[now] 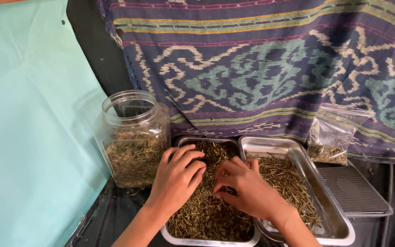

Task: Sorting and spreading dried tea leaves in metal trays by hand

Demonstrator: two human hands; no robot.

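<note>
Two steel trays (298, 148) of dried herbs (206, 215), half-full plastic jar (133, 137) beside.

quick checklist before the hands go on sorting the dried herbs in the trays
1. Both hands in the herbs: ok. Left hand and right hand rest on the herbs in the left tray.
2. Grip on herbs: cannot tell. The right fingers curl over a small dark clump, but the hold is hidden.
3. Right tray has room: ok. Its herbs lie thin and bare metal shows.
4. Jar open and upright: ok. No lid, partly filled, beside the left tray.
5. Bag steady: cannot tell. It leans on the cloth, a little herb inside.
6. Spill: not ok. A few bits lie by the jar's base.
</note>
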